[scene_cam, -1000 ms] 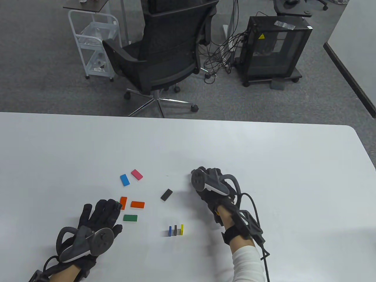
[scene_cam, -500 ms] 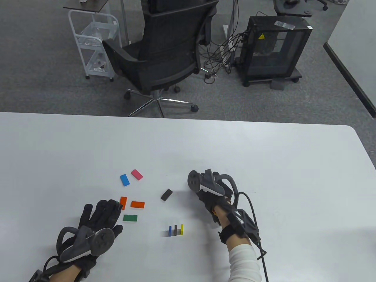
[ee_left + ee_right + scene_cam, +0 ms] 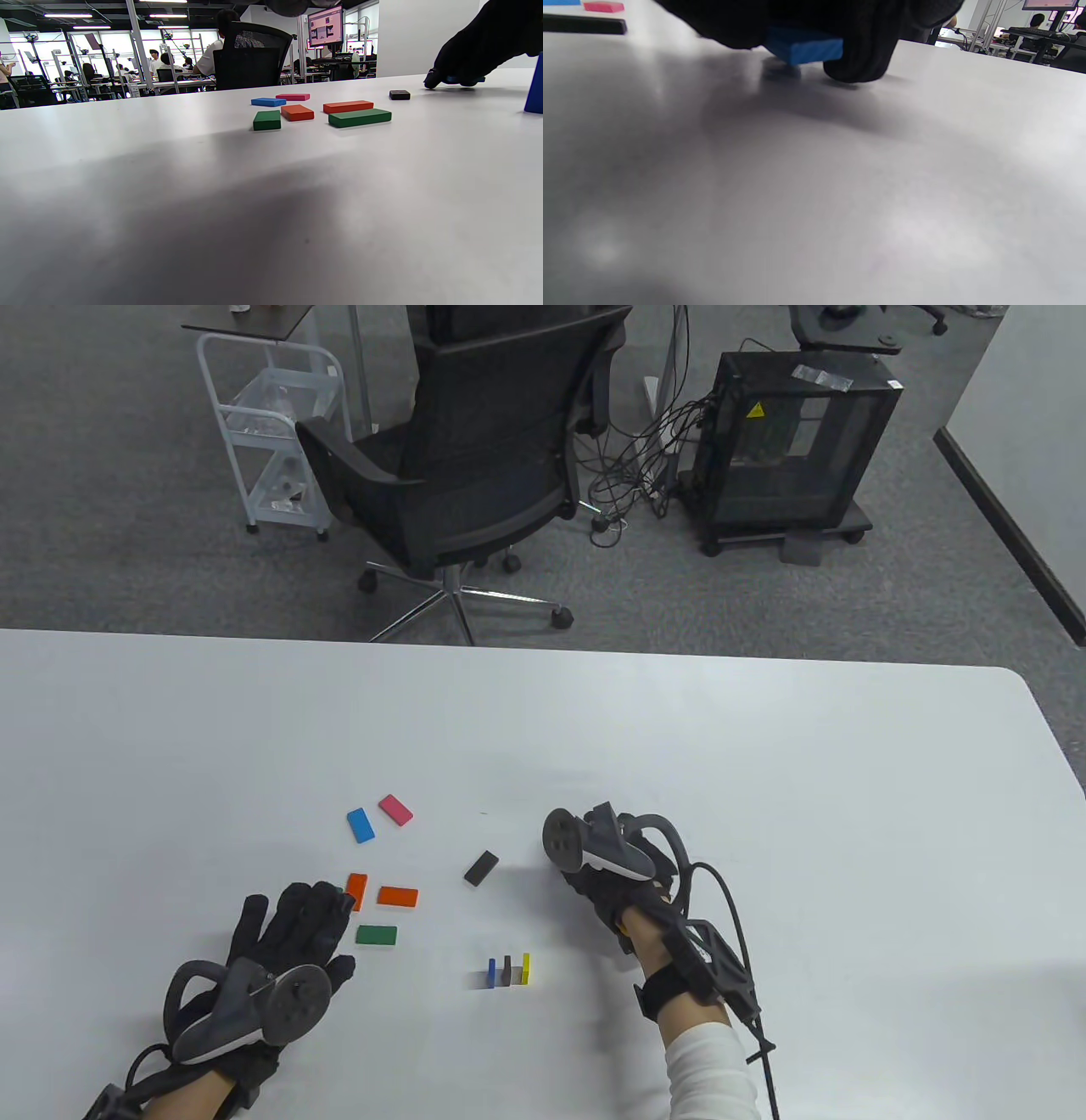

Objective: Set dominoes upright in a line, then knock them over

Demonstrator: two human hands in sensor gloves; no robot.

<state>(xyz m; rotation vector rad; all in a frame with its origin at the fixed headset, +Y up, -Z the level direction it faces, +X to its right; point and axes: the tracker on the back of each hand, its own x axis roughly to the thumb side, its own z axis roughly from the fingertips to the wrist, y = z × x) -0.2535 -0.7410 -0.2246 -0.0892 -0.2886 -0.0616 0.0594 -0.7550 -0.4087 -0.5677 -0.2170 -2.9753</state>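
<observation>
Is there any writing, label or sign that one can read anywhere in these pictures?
No words are legible.
Black cabinet: a yellow warning triangle sticker, symbol too small to make out.
Monitor: screen content too blurred to read.
Dominoes: plain coloured, no markings.

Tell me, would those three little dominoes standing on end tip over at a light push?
Probably. The blue, grey and yellow dominoes stand on narrow ends, so they look top-heavy. Standing close together, one would likely knock the next. They look stiff, not floppy.

Table view looks steeply down from the person's side; both wrist views skim the tabletop, sharing the black domino
</observation>
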